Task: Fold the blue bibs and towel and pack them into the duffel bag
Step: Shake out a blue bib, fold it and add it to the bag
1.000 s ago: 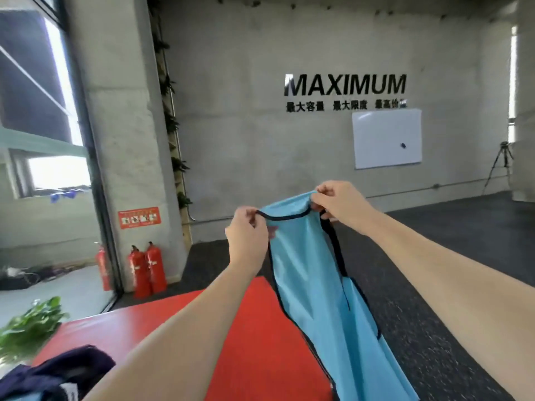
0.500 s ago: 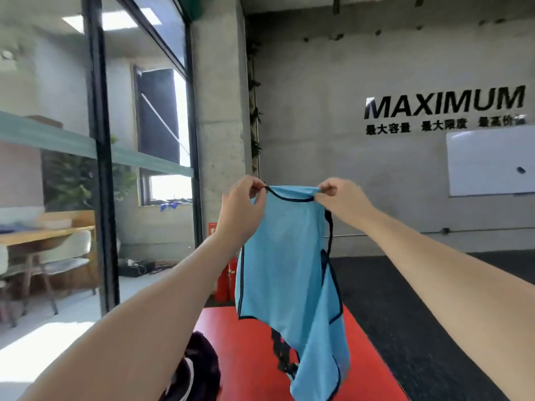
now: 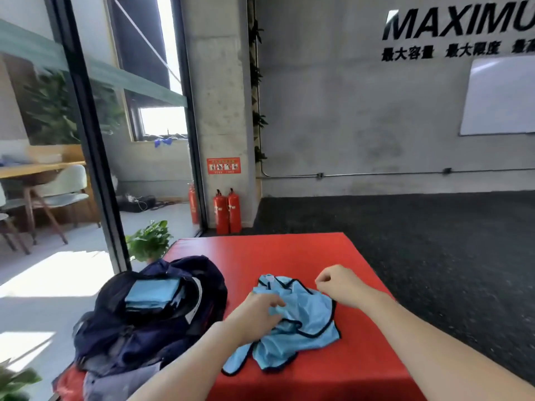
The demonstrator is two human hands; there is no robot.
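1. Bib (image 3: 301, 322) lying crumpled on red worktop (image 3: 289, 250), just right of duffel bag (image 3: 150, 311); folded blue pieces (image 3: 152, 293) already in the bag's open mouth.
2. Left hand (image 3: 254, 314) resting on the bib's left part, fingers reaching over the cloth, apparently pressing rather than pinching; right hand (image 3: 340, 283) loosely curled at the bib's far right edge, holding nothing that can be made out.
3. Spread flat first; pull black-trimmed edges outward until no layer lies bunched.
4. Pin one side with the left hand; fold across with the right; smooth each crease before the next fold.
5. Aim for a packet matching those in the bag.
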